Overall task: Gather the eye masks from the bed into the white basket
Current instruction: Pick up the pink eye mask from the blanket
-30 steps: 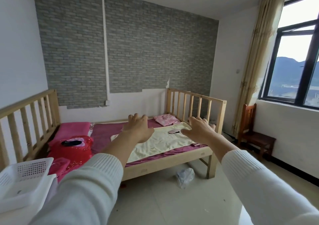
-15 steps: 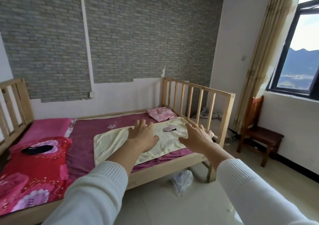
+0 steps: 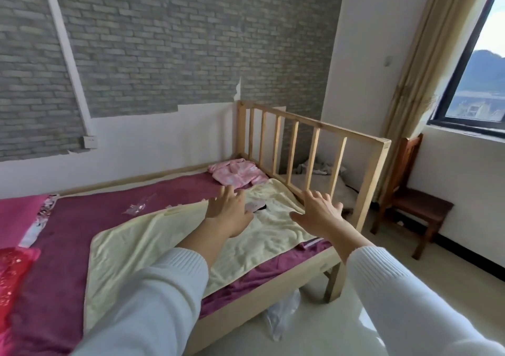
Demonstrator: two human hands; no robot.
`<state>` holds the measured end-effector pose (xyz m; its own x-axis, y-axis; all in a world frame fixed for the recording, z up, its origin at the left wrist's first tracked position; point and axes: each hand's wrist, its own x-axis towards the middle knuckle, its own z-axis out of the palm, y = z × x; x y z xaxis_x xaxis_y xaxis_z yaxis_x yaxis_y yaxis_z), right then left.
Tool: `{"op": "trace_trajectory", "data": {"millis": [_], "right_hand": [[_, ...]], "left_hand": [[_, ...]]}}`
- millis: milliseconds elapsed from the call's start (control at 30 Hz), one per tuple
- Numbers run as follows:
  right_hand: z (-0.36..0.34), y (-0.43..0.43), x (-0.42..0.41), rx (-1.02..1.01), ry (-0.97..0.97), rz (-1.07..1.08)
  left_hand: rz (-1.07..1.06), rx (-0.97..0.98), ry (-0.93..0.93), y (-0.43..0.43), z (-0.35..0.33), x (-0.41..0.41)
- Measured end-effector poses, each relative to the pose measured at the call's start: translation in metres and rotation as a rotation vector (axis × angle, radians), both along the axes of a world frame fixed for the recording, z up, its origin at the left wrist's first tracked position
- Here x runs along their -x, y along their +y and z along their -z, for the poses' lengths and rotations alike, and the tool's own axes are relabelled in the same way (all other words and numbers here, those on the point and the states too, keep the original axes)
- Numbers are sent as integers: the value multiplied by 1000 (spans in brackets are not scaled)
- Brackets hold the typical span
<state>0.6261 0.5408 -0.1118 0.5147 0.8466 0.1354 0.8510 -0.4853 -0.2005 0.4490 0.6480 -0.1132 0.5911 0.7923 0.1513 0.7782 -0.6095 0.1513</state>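
We reached both arms out over the bed (image 3: 273, 292), sleeves (image 3: 153, 301) white, palms down and fingers spread. Our left hand (image 3: 229, 213) hung over the far part of the yellow towel (image 3: 153, 249), holding nothing; our right hand (image 3: 321, 215) was likewise spread and empty, above the towel's right edge and close to the slatted footboard (image 3: 314, 148). Between the two hands, just beside the left fingers, lay a pink mask (image 3: 252, 206) with a dark strap, flat on the towel; whether the left fingers touched it we could not tell. The basket was out of view. The towel sat skewed on the maroon sheet (image 3: 90, 213), its near right corner almost at the wooden side rail, its far corner next to the folded pink cloth (image 3: 236, 174) tucked into the corner by the footboard. A scrap of clear wrapper (image 3: 139, 205) lay on the bare sheet, well apart from the towel's far edge. To the left, a pink pillow (image 3: 16, 213) and a red cover (image 3: 13, 271) ran off the frame. Past the footboard, open pale floor (image 3: 464, 287) stretched toward a wooden chair (image 3: 415, 202) under the window (image 3: 478, 68), with a curtain (image 3: 415, 68) hanging behind it. A crumpled plastic bag (image 3: 281, 312) lay on the floor against the bed's near leg.
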Motion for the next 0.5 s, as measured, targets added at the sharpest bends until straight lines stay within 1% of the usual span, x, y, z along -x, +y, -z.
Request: {"op": "trace_trajectory", "data": {"millis": [133, 267, 400, 500], "right_hand": [[26, 71, -69, 44, 8, 5], [44, 150, -151, 64, 33, 3], [62, 225, -230, 136, 70, 15], [79, 282, -269, 203, 105, 23]], "left_hand": [[20, 23, -10, 75, 26, -75], [-4, 70, -6, 150, 46, -157], [-11, 131, -6, 218, 61, -234], [13, 165, -9, 262, 76, -277]]}}
